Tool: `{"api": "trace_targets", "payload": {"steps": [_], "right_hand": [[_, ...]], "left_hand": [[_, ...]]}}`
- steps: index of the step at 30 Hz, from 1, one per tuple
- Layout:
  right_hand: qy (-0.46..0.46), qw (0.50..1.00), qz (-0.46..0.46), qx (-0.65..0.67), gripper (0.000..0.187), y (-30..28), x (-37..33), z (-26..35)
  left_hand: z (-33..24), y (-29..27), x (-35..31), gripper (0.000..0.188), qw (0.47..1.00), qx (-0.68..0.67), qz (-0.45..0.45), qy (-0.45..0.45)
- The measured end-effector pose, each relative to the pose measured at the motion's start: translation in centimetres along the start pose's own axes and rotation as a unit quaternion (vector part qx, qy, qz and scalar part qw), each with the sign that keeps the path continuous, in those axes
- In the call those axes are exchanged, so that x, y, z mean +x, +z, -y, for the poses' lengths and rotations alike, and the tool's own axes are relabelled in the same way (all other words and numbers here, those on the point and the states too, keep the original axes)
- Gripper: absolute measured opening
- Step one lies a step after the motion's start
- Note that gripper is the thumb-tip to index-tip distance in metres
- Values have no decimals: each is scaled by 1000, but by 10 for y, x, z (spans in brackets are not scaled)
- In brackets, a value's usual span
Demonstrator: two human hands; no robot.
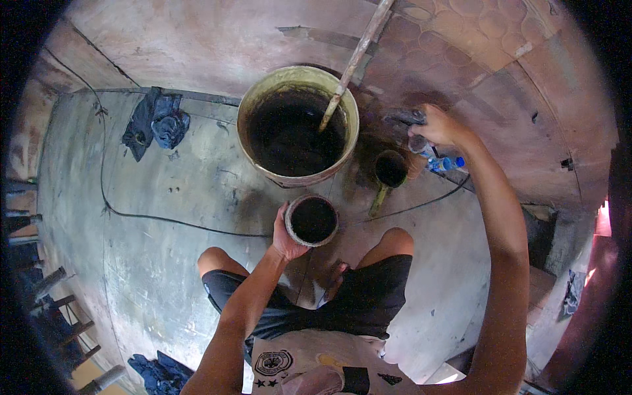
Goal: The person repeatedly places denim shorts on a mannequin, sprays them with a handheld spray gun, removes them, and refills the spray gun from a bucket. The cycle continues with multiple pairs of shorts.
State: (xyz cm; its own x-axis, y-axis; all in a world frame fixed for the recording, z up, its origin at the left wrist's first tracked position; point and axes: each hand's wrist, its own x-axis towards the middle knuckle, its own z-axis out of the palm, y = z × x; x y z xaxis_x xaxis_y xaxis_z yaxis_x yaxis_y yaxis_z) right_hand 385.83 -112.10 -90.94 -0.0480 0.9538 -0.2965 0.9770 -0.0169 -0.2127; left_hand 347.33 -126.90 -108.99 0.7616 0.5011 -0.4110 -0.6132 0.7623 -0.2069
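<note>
Black and thin, a long cable (104,178) is curving across the left of a worn grey-green floor (164,257), and right of its upper stretch a crumpled dark blue bundle of cloth or plastic (168,125) is lying. Farther right, a large round bucket with a pale yellow rim (354,125) is holding a dark mass (286,141). Nearer the person, the left hand (285,238) is gripping a round cup with a pale, crusted rim (314,244) from its left side; its fingers are closing around the wall, and the inside is showing dark. This cup is being held between the bucket and the person's dark shorts (355,289). A long, stained, brownish stick (357,60) is slanting over the bucket's right rim, its lower end reaching inside. Right of the bucket, a small dark-filled mug with a yellow-green handle (378,199) is resting. Beyond it, the right hand (437,126) is reaching out, its fingers curling at a dark, blurred item (405,117); whether they are gripping it, I cannot tell. Just beside that hand, a clear plastic bottle with a blue cap (442,163) is lying.
</note>
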Motion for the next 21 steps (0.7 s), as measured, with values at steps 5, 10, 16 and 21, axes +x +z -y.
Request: {"api": "trace_targets", "payload": {"steps": [5, 10, 16, 21], "right_hand": [[-17, 995, 93, 19, 36, 33, 47, 1], [-50, 986, 151, -42, 34, 30, 70, 27], [20, 973, 226, -34, 30, 36, 83, 39], [15, 980, 195, 37, 34, 36, 76, 35]], "left_hand": [[-3, -32, 7, 71, 999, -24, 26, -1], [-1, -46, 6, 72, 999, 32, 25, 25], [3, -60, 15, 68, 999, 30, 0, 19], [3, -67, 27, 66, 999, 33, -3, 16]]}}
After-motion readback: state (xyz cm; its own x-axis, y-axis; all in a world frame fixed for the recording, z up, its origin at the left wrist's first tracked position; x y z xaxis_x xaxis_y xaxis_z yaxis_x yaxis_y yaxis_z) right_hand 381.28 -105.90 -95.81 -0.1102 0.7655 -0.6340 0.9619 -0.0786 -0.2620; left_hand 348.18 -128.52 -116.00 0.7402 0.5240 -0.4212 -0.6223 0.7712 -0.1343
